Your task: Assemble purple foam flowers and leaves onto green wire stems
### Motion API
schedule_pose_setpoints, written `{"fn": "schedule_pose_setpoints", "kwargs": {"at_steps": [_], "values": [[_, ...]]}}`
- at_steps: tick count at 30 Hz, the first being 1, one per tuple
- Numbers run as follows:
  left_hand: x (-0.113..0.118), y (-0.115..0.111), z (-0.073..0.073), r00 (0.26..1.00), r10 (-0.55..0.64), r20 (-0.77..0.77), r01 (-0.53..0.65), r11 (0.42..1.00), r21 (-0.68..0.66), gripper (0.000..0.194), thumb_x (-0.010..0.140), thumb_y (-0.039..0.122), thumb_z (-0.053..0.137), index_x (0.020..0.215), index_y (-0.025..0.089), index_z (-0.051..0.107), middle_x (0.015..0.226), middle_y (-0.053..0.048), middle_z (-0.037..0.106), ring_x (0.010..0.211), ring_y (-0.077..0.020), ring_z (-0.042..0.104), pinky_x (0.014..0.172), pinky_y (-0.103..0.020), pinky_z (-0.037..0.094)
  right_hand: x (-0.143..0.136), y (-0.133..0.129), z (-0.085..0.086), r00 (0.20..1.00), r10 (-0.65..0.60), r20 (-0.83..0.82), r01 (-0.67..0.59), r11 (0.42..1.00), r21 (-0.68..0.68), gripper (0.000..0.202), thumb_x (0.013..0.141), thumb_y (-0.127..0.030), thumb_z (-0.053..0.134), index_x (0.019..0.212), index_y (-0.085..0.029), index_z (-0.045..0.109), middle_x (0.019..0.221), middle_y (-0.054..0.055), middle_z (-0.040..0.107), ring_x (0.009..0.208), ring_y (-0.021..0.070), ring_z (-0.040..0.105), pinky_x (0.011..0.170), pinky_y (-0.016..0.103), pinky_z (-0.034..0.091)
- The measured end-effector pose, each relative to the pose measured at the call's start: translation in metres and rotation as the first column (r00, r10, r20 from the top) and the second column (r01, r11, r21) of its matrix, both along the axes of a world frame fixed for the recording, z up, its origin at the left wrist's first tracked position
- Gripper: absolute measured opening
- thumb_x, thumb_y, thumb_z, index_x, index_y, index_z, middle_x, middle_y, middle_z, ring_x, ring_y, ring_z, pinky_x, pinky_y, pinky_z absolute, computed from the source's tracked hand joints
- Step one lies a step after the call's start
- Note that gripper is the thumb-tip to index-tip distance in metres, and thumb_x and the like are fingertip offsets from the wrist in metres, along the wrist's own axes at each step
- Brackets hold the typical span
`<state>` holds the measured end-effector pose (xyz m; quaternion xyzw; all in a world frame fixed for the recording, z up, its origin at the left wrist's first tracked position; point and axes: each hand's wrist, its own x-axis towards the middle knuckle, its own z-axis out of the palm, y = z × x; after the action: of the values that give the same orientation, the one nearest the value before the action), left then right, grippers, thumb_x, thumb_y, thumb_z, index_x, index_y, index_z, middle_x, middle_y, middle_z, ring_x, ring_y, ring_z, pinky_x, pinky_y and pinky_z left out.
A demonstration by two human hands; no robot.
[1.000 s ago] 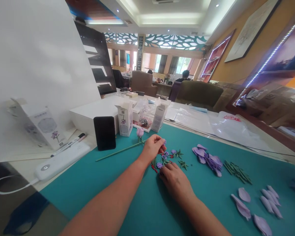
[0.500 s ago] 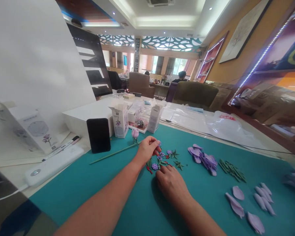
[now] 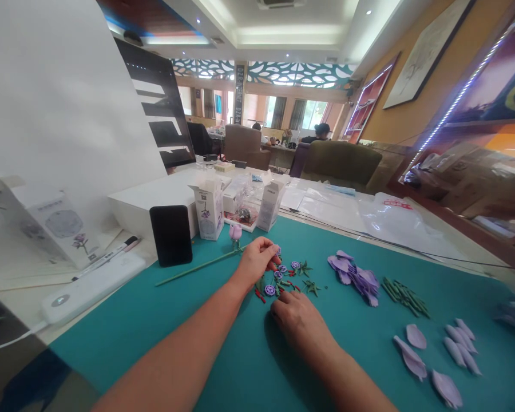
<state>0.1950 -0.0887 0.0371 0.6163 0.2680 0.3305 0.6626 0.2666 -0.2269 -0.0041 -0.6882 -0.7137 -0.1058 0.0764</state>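
Note:
Fingers pinched together, my left hand [image 3: 260, 260] is closed on a small purple piece [image 3: 278, 250] above the far side of a pile of small parts. My right hand [image 3: 295, 312] rests curled at the near side of that pile; whatever its fingertips hold is hidden. Between and beside the hands lie purple openwork discs [image 3: 270, 290], red pieces [image 3: 260, 295] and green star-shaped pieces [image 3: 312, 287]. A green stem [image 3: 199, 270] lies to the left, its upper end near a pink flower bud [image 3: 236, 232].
The green mat [image 3: 154, 332] also bears purple petals [image 3: 355, 276], green sticks [image 3: 406, 297] and pale rolled pieces [image 3: 461, 346]. A black phone [image 3: 171, 236], a printed box [image 3: 209, 210] and another box [image 3: 270, 206] stand at the back. A white power strip [image 3: 92, 289] lies left.
Both hands stay nearly in place, still at the pile of small parts. The view has shifted very slightly.

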Motion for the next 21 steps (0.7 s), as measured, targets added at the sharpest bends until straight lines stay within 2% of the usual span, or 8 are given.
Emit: {"fn": "schedule_pose_setpoints", "kwargs": {"at_steps": [5,8,10,12,14,16,18,21], "values": [[0.001,0.0,0.0,1.0,-0.015,-0.004,0.014,1.0,-0.005,0.01,0.08,0.024,0.056,0.074,0.017,0.051,0.055,0.003,0.062,0.041,-0.006,0.051,0.042,-0.016,0.037,0.001,-0.001,-0.001,0.994,0.027,-0.109,-0.027,1.0,-0.003,0.023,0.08,-0.004,0.048,0.066,-0.02,0.057,0.068,0.002,0.058,0.063,0.0161,0.05,0.061,0.028,0.035],[0.0,-0.002,0.002,0.999,-0.046,-0.006,0.046,0.999,-0.012,0.01,0.078,0.024,0.058,0.075,0.016,0.054,0.056,0.002,0.063,0.043,-0.0064,0.052,0.045,-0.017,0.04,0.005,-0.002,0.007,0.93,0.024,-0.368,0.011,0.996,0.093,0.022,0.081,-0.008,0.043,0.071,-0.02,0.059,0.074,0.004,0.059,0.068,0.0165,0.051,0.062,0.027,0.036],[-0.001,-0.005,0.004,0.995,-0.102,0.011,0.103,0.994,-0.032,0.012,0.077,0.026,0.061,0.077,0.015,0.055,0.06,0.0,0.065,0.046,-0.0067,0.054,0.047,-0.018,0.042,0.008,-0.003,0.015,0.764,0.011,-0.645,0.121,0.98,0.16,0.018,0.084,-0.017,0.045,0.075,-0.021,0.06,0.075,0.003,0.059,0.068,0.0164,0.051,0.061,0.027,0.038],[-0.003,-0.009,0.006,0.979,-0.197,0.045,0.2,0.977,-0.075,0.016,0.075,0.029,0.063,0.079,0.015,0.056,0.068,-0.002,0.067,0.05,-0.0074,0.056,0.049,-0.019,0.044,0.013,-0.003,0.023,0.476,0.012,-0.88,0.262,0.953,0.155,0.013,0.082,-0.031,0.053,0.078,-0.021,0.061,0.072,0.001,0.058,0.064,0.0154,0.049,0.058,0.025,0.038],[-0.005,-0.013,0.007,0.952,-0.299,0.072,0.306,0.944,-0.123,0.022,0.072,0.033,0.067,0.079,0.015,0.058,0.073,-0.003,0.068,0.055,-0.0091,0.059,0.05,-0.019,0.045,0.018,-0.002,0.027,0.17,0.052,-0.984,0.356,0.928,0.11,0.021,0.075,-0.04,0.064,0.078,-0.02,0.062,0.068,-0.001,0.056,0.06,0.0137,0.047,0.054,0.024,0.038],[-0.005,-0.016,0.006,0.928,-0.365,0.071,0.371,0.916,-0.15,0.027,0.067,0.036,0.071,0.078,0.015,0.059,0.071,-0.003,0.066,0.059,-0.0114,0.061,0.049,-0.02,0.045,0.022,-0.001,0.026,-0.059,0.109,-0.992,0.394,0.916,0.077,0.028,0.068,-0.044,0.072,0.077,-0.018,0.064,0.066,-0.001,0.058,0.058,0.0122,0.047,0.052,0.023,0.039],[-0.005,-0.018,0.005,0.919,-0.392,0.049,0.395,0.908,-0.141,0.028,0.064,0.036,0.074,0.077,0.014,0.061,0.068,-0.003,0.065,0.061,-0.0126,0.061,0.049,-0.02,0.045,0.024,0.0,0.024,-0.199,0.152,-0.968,0.421,0.905,0.056,0.031,0.064,-0.043,0.077,0.077,-0.017,0.065,0.065,0.0,0.06,0.056,0.011,0.049,0.051,0.022,0.039],[-0.003,-0.02,0.003,0.921,-0.39,0.012,0.389,0.916,-0.097,0.024,0.064,0.032,0.073,0.076,0.013,0.064,0.068,-0.004,0.066,0.063,-0.0129,0.061,0.052,-0.021,0.046,0.024,0.002,0.019,-0.315,0.167,-0.934,0.444,0.896,0.01,0.032,0.061,-0.04,0.081,0.076,-0.017,0.067,0.063,0.0,0.062,0.056,0.0106,0.052,0.051,0.021,0.041]]}}
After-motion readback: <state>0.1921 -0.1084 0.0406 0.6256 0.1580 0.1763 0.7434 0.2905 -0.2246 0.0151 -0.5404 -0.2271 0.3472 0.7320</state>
